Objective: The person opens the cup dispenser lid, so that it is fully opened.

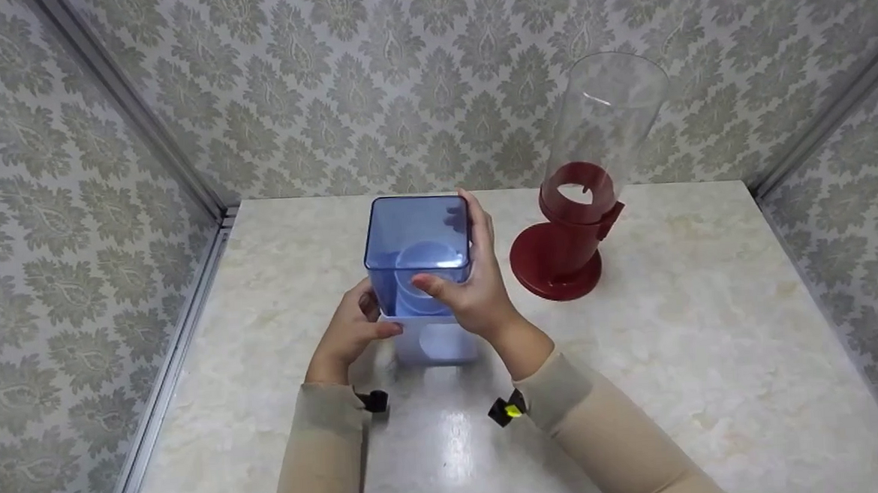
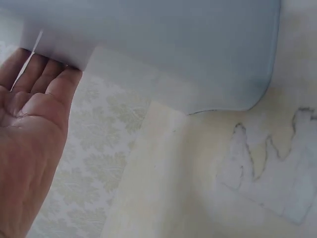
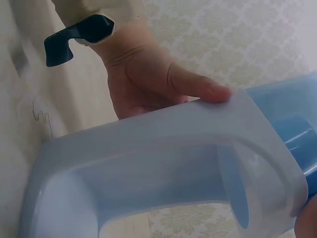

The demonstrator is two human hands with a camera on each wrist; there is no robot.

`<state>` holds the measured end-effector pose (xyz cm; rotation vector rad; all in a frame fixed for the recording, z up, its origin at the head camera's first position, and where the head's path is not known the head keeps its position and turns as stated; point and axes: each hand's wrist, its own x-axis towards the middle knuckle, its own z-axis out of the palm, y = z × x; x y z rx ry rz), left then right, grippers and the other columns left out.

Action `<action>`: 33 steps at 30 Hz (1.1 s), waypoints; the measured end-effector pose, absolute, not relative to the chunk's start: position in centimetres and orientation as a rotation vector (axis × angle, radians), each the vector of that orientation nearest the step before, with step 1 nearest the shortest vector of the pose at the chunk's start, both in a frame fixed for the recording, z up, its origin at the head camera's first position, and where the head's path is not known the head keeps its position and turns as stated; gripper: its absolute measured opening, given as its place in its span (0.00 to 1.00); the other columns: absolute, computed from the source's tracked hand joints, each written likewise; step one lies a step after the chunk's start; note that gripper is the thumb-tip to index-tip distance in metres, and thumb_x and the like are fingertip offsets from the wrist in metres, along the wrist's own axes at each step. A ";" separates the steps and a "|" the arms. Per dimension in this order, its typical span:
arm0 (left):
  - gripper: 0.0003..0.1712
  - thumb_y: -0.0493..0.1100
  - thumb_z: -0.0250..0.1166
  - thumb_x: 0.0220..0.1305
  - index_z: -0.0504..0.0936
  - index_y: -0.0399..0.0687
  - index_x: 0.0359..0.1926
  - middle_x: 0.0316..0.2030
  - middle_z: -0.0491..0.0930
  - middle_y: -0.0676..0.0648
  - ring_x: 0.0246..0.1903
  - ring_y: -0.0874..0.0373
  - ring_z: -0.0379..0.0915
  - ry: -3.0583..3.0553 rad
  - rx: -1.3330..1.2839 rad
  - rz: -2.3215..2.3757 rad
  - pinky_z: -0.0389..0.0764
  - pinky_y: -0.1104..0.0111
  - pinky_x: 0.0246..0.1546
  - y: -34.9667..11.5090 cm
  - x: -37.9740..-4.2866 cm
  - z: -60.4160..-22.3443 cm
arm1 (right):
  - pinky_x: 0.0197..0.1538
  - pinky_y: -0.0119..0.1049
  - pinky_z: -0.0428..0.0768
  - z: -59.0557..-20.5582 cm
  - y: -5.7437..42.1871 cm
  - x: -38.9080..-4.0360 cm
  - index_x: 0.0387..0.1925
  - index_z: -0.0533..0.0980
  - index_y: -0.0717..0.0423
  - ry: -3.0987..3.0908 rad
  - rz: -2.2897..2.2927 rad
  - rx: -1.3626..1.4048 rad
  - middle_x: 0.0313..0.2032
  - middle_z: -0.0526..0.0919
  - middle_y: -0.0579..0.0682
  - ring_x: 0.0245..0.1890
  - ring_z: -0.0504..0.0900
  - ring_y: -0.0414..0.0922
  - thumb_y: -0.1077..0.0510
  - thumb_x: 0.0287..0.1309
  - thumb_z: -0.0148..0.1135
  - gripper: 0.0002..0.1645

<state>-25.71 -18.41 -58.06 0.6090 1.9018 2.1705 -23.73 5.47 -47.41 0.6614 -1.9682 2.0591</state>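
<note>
Over the table [image 1: 715, 352], blue bin [image 1: 412, 229] is gripped by right hand [image 1: 480, 289], pale stand [image 1: 437, 344] by left hand [image 1: 349, 326]; probably light, kinda slick, best side-held.

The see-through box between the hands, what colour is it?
Blue; the see-through box shows best in the head view.

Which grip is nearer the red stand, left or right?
Right: the right grip holds the side of the blue-white container facing the red stand; the left grip holds the opposite side, farther away.
</note>
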 end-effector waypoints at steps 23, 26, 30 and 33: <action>0.71 0.54 0.95 0.44 0.65 0.40 0.84 0.71 0.83 0.42 0.68 0.55 0.82 2.084 0.706 2.145 0.79 0.68 0.76 -16.7 -26.2 -58.1 | 0.77 0.49 0.78 -47.6 7.3 -25.0 0.86 0.53 0.58 -2.055 2.116 0.787 0.74 0.73 0.55 0.72 0.75 0.52 0.21 0.40 0.89 0.87; 0.68 0.57 0.95 0.43 0.70 0.39 0.80 0.67 0.85 0.46 0.65 0.56 0.83 2.093 0.708 2.138 0.80 0.69 0.74 -16.5 -26.3 -58.2 | 0.76 0.46 0.81 -47.8 7.2 -24.8 0.84 0.54 0.62 -1.985 2.104 0.830 0.72 0.74 0.55 0.71 0.76 0.50 0.25 0.43 0.91 0.83; 0.61 0.51 0.94 0.46 0.74 0.33 0.76 0.62 0.86 0.55 0.62 0.60 0.82 2.071 0.686 2.139 0.81 0.71 0.71 -16.4 -26.5 -58.3 | 0.76 0.43 0.79 -47.3 7.4 -24.1 0.80 0.56 0.67 -1.931 1.916 0.996 0.71 0.75 0.58 0.69 0.78 0.49 0.40 0.45 0.95 0.76; 0.56 0.45 0.93 0.48 0.75 0.30 0.74 0.61 0.85 0.59 0.63 0.63 0.80 2.071 0.666 2.156 0.80 0.73 0.70 -16.4 -26.8 -58.1 | 0.77 0.46 0.79 -46.2 7.5 -23.8 0.78 0.56 0.70 -1.900 1.784 1.122 0.72 0.74 0.63 0.70 0.77 0.53 0.53 0.43 0.94 0.72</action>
